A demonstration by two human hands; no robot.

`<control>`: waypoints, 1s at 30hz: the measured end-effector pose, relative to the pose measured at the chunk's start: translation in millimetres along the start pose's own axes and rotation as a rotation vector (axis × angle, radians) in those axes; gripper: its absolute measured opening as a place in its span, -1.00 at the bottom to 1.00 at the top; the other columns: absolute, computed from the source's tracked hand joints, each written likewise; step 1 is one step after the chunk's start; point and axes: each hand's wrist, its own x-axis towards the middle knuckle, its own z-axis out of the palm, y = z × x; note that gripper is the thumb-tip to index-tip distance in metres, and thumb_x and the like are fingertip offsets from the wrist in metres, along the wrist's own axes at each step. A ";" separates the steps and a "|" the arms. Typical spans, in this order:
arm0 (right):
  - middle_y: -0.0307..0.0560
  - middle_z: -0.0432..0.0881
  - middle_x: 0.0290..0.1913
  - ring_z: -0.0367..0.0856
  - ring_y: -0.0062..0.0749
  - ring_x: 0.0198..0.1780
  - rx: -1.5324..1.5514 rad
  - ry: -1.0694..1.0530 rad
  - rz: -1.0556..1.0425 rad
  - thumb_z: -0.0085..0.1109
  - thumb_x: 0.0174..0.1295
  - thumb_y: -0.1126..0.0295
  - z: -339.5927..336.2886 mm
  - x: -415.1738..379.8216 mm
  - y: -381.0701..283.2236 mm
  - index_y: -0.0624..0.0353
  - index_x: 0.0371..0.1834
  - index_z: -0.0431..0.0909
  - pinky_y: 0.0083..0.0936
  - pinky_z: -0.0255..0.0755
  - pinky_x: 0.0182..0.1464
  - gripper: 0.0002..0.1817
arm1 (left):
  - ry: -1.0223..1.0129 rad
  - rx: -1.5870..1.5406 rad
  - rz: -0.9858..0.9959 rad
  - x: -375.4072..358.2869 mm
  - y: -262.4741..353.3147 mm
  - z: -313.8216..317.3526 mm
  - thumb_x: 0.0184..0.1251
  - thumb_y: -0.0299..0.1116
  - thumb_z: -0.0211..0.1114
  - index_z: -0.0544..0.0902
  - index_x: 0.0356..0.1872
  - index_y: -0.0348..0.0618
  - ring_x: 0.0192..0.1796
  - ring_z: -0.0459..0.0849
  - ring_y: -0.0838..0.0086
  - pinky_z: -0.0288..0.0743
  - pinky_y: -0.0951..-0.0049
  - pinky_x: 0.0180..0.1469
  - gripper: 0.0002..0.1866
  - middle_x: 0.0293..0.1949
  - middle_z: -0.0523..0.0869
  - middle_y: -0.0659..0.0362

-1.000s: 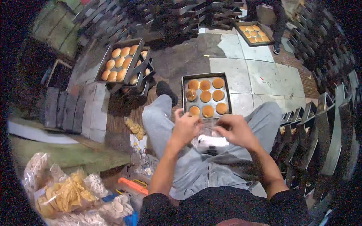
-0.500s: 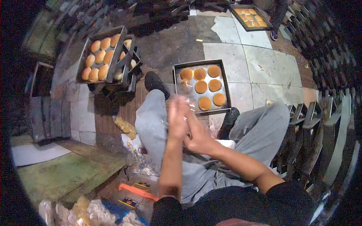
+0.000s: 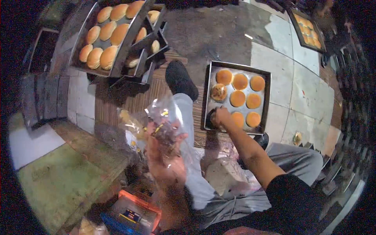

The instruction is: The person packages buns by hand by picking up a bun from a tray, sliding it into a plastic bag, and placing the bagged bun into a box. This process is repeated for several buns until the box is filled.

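Left hand (image 3: 166, 154) was raised, palm up, fingers apart and loosely curled, forearm (image 3: 170, 199) upright below it. Right arm (image 3: 252, 152) reached diagonally forward, bare from the short sleeve down; right hand (image 3: 221, 117) was low, knuckles up, fingertips hidden.

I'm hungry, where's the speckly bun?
In the head view, the speckly bun is at the left of the middle tray, between a plain bun and the right hand.

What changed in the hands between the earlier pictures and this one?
The hands have separated: the left hand is now off to the left with clear crinkled plastic at its fingers; the right hand has reached forward into the square dark-rimmed metal tray. Round golden-brown buns remain in it.
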 end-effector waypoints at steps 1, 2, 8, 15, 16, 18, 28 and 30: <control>0.24 0.62 0.07 0.60 0.20 0.07 -0.081 0.171 0.042 0.25 0.25 0.14 22.4 2.1 1.3 0.21 0.08 0.65 0.17 0.50 0.11 -0.56 | -0.078 0.034 -0.020 0.6 3.4 4.3 0.60 0.00 0.13 0.18 0.57 -0.29 0.40 0.54 -0.05 0.60 0.00 0.21 -0.25 0.40 0.48 -0.11; 0.21 0.65 -0.01 0.61 0.16 0.09 -0.163 0.345 0.088 0.30 0.22 0.12 38.3 3.6 7.7 0.19 0.05 0.68 0.16 0.51 0.09 -0.56 | -0.158 0.064 -0.045 -1.6 5.8 8.3 0.59 0.01 0.14 0.19 0.57 -0.29 0.41 0.54 -0.04 0.60 0.00 0.21 -0.25 0.41 0.47 -0.12; 0.03 0.66 -0.06 0.73 -0.25 -0.03 0.963 0.009 0.154 0.34 0.28 0.20 -4.3 -80.8 19.2 0.24 0.11 0.58 -0.20 0.67 -0.17 -0.57 | -0.284 -0.214 -0.106 -6.7 -9.1 2.5 0.64 0.05 0.05 0.30 0.51 -0.23 0.38 0.57 -0.03 0.55 -0.05 0.26 -0.34 0.37 0.54 -0.04; -0.03 0.68 0.11 0.72 -0.31 0.01 1.523 0.039 -0.372 0.45 0.28 0.40 -117.4 -349.5 -104.6 0.24 0.44 0.36 -0.13 0.70 -0.11 -0.32 | -0.136 -0.317 -0.096 -41.9 -8.7 -3.3 0.61 0.08 0.11 0.46 0.35 -0.11 0.23 0.68 -0.07 0.69 -0.23 0.08 -0.45 0.26 0.63 -0.08; -0.04 0.68 0.11 0.72 -0.30 0.05 1.530 0.070 -0.463 0.47 0.25 0.46 -118.2 -370.5 -121.5 0.23 0.42 0.37 -0.15 0.70 0.01 -0.32 | -0.126 -0.308 -0.094 -52.4 -5.2 -2.7 0.60 0.09 0.12 0.48 0.32 -0.11 0.23 0.69 -0.05 0.70 -0.23 0.07 -0.46 0.23 0.65 -0.08; 0.03 0.67 0.17 0.70 -0.19 0.17 1.377 0.328 -0.676 0.48 0.21 0.52 -109.6 -384.0 -139.0 0.25 0.38 0.41 -0.21 0.61 0.24 -0.34 | -0.163 -0.305 -0.099 -74.6 -6.3 0.9 0.60 0.12 0.12 0.53 0.25 -0.14 0.17 0.72 -0.03 0.72 -0.22 0.07 -0.46 0.14 0.71 -0.07; 0.25 0.40 0.47 0.33 0.13 0.55 0.349 0.986 -0.679 0.24 0.35 0.47 -94.8 -432.8 -148.0 0.30 0.40 0.42 -0.12 0.29 0.53 -0.46 | -0.371 -0.114 -0.040 -196.2 -57.3 39.6 0.64 0.00 0.14 0.49 0.36 -0.20 0.16 0.67 0.34 0.56 0.33 0.22 -0.47 0.18 0.67 0.11; 0.22 0.47 0.36 0.43 0.17 0.43 0.406 0.805 -0.743 0.25 0.37 0.40 -93.2 -455.9 -142.9 0.24 0.28 0.51 -0.10 0.39 0.40 -0.57 | -0.363 -0.140 -0.244 -196.6 -39.3 41.3 0.62 0.19 0.04 0.50 0.35 -0.15 0.06 0.75 0.24 0.66 0.23 0.12 -0.37 0.12 0.72 0.01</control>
